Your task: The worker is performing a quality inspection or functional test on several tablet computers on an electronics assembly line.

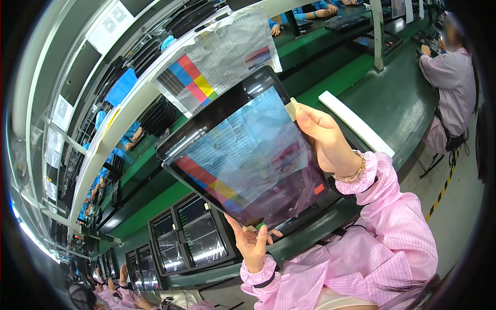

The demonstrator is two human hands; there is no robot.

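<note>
A green bench (380, 98) curves across the room, with a white strip (356, 124) lying on it and dark screens (204, 235) to the left. A printed sheet (222, 57) hangs beyond (its colour blocks show in the panel's gloss); at right a co-worker (449, 82) sits near striped floor tape (443, 188). The black panel (243, 150) is tilted between the hands: the right hand (323, 134) pinches a tan tab (290, 109) at its right edge; the left hand (252, 245), fingers spread, is at its lower edge, its grip unclear.
</note>
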